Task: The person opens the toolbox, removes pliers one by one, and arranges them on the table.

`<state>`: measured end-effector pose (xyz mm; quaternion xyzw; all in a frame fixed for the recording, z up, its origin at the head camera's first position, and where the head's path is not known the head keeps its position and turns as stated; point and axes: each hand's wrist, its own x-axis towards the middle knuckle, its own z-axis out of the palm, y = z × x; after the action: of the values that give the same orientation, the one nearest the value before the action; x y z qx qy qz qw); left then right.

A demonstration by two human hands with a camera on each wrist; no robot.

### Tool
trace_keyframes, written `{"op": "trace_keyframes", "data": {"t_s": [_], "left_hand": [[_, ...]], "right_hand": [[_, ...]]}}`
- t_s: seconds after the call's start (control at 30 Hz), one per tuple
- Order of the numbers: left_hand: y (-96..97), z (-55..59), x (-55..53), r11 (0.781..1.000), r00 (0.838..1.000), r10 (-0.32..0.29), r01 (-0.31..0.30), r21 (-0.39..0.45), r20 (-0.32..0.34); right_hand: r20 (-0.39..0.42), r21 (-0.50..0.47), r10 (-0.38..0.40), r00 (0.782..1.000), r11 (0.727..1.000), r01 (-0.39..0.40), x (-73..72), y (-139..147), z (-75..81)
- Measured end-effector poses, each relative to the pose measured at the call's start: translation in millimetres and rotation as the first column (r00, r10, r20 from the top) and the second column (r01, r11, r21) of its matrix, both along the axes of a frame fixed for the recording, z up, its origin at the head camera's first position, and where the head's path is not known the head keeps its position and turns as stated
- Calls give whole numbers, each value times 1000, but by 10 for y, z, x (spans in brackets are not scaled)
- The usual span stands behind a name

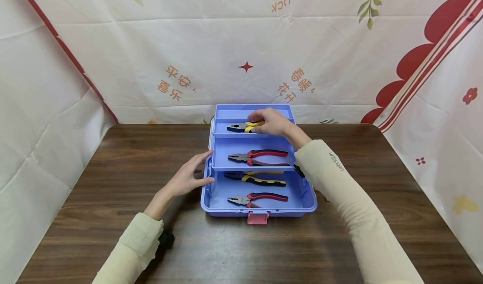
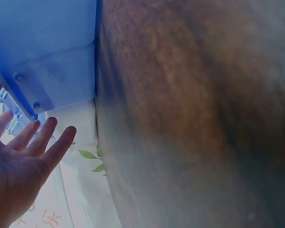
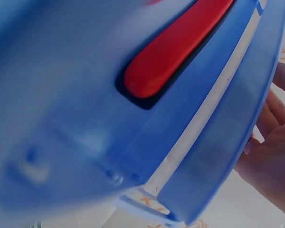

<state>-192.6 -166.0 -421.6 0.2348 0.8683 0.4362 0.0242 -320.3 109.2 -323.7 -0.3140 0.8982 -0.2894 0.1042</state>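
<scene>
A blue toolbox (image 1: 260, 212) stands with its stepped trays raised. In its top tray my right hand (image 1: 274, 122) holds combination pliers with yellow handles (image 1: 239, 127) by the handles, the jaws pointing left. My left hand (image 1: 188, 177) has its fingers spread and rests at the box's left side; in the left wrist view the fingers are loosely extended beside the blue wall (image 2: 47, 52). Red-and-black pliers (image 1: 241, 157) lie in the middle tray. Yellow-and-black pliers (image 1: 264, 180) and another red-handled pair (image 1: 260, 197) lie in the bottom. Much of my right fingers is hidden in the right wrist view.
The box sits on a dark wood table (image 1: 124, 192) against a printed white cloth (image 1: 241, 41). A pink latch (image 1: 258, 218) hangs at its front. Something black (image 1: 166, 238) is at my left wrist. My right sleeve (image 1: 354, 208) covers part of the box's right side.
</scene>
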Motion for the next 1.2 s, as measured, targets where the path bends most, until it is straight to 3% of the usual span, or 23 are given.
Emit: {"op": "trace_keyframes", "data": {"t_s": [0.2, 0.37, 0.6, 0.77, 1.2], "left_hand": [[8, -7, 0, 1000, 1000, -2, 2, -8, -8], [9, -14, 10, 1000, 1000, 0, 0, -5, -5], [-9, -26, 1, 1000, 998, -26, 27, 6, -63], [-8, -24, -1, 1000, 998, -30, 30, 4, -61], [-4, -13, 7, 1000, 997, -29, 28, -12, -66]], "right_hand": [[-13, -1, 9, 1000, 1000, -9, 0, -25, 17], [-17, 54, 4, 1000, 999, -3, 1, -67, 49], [44, 115, -8, 999, 993, 2, -18, -100, 110], [63, 164, -4, 998, 986, -6, -25, -119, 140], [103, 169, 14, 995, 985, -31, -40, -100, 191]]}}
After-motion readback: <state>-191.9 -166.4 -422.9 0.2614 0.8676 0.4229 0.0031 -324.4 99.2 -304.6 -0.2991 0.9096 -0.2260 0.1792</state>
